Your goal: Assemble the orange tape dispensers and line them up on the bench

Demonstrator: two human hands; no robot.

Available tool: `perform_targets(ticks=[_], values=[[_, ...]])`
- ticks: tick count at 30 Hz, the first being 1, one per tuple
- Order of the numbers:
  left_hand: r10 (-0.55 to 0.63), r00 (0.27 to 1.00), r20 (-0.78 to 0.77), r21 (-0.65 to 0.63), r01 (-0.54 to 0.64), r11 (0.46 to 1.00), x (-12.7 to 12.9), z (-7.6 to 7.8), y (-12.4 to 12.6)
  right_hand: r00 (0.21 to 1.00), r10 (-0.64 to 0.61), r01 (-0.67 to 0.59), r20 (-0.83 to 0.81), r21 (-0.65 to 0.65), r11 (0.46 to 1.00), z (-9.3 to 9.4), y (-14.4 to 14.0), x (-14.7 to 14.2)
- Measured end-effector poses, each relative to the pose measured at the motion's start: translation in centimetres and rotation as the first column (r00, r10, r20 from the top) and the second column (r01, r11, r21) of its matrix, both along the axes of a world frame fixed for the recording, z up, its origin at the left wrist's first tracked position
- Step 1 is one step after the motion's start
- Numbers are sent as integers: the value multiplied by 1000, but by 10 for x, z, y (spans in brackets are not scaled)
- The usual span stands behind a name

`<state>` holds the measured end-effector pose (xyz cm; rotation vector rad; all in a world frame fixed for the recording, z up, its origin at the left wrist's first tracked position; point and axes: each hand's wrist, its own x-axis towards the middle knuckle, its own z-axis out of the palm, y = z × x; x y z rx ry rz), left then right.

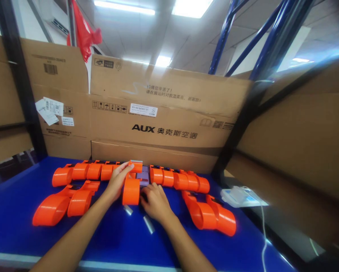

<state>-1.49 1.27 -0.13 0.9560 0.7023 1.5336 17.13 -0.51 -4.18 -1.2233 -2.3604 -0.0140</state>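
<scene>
An orange plastic part (131, 188) with a rounded end stands on the blue table (13, 211) in front of me. My left hand (117, 180) grips its left side and top. My right hand (155, 202) rests against its right side, fingers curled at a grey-purple block (143, 177) behind it. Two small silver metal pieces (148, 224) lie on the table just in front of my hands.
Rows of the same orange parts lie at the left (73, 173), front left (60, 204), right (179, 178) and front right (211, 213). Cardboard boxes (164, 113) wall the back and right. A white device (239, 196) with a cable sits at the right edge.
</scene>
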Motion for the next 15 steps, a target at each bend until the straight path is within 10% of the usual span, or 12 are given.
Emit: perform_targets(ticks=[8, 15], values=[[-7, 987, -158, 4, 8, 1000, 7, -15, 3, 739, -55, 186, -671, 125, 975, 20, 4, 25], [-123, 939, -320, 38, 143, 989, 19, -20, -4, 740, 144, 31, -657, 246, 969, 29, -6, 18]])
